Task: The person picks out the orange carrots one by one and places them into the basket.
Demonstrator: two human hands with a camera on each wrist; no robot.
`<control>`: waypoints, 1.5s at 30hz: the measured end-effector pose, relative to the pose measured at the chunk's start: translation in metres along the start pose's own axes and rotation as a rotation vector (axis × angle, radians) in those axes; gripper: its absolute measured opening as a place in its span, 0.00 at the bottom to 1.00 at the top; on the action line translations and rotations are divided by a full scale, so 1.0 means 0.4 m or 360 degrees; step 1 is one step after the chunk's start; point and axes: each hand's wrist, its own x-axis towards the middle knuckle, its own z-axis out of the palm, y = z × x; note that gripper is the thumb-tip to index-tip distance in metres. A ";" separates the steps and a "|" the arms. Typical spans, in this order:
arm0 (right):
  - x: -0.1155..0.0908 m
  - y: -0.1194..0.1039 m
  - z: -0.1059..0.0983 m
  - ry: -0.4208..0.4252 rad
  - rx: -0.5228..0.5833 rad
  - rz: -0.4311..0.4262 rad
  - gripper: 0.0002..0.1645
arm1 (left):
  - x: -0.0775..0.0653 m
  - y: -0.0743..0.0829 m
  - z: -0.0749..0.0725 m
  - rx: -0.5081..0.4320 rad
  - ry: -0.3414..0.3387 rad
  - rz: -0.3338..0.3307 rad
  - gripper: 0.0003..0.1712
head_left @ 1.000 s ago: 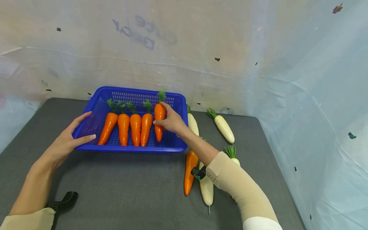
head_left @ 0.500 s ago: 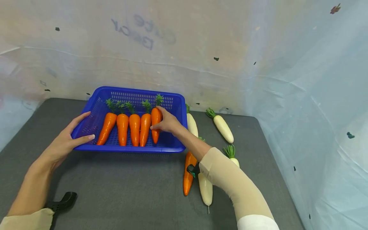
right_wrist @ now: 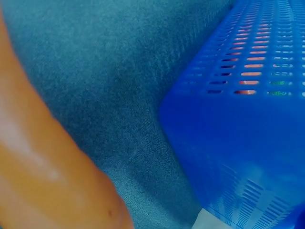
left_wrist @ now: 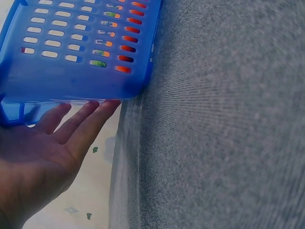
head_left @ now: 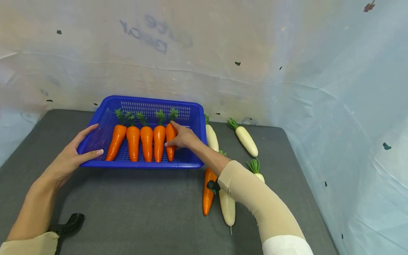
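Note:
In the head view, a blue perforated basket (head_left: 153, 164) holds a row of orange carrots (head_left: 132, 143) with green tops. My right hand (head_left: 183, 136) reaches over the basket's right side and holds the rightmost carrot (head_left: 170, 153) between thumb and fingers; the carrot lies close beside its neighbour. My left hand (head_left: 71, 156) rests against the basket's left end, thumb spread over the rim. In the left wrist view, the fingers of my left hand (left_wrist: 52, 157) are nearly straight and touch the basket (left_wrist: 71, 83) from outside. The right wrist view does not show my right hand's grip.
Right of the basket, another carrot (head_left: 208, 202) and several white radishes (head_left: 247, 141) lie on the dark grey table (head_left: 137, 212). My right forearm partly covers them. Behind and to the right hangs pale plastic sheeting (head_left: 318, 88).
My right hand has brought the rightmost carrot left and down, from above the basket's floor into line with the other carrots. My left hand keeps its place on the basket.

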 end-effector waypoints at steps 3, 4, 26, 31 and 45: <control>-0.001 0.000 0.000 0.0018 -0.0086 -0.0033 0.57 | -0.003 0.002 0.000 0.0008 0.0000 -0.0005 0.47; -0.002 0.000 0.000 0.0018 -0.0068 -0.0040 0.57 | -0.003 0.002 0.000 0.0010 0.0001 -0.0005 0.47; -0.069 0.007 -0.060 0.0218 0.0303 -0.0273 0.42 | -0.003 0.006 0.000 -0.0006 0.0005 -0.0001 0.47; -0.105 0.025 -0.086 0.0228 0.0432 -0.0390 0.40 | -0.002 0.003 -0.001 -0.0006 0.0011 0.0001 0.48; -0.188 0.088 -0.114 0.0268 0.0644 -0.0521 0.34 | -0.001 0.004 -0.002 0.0003 0.0011 -0.0002 0.48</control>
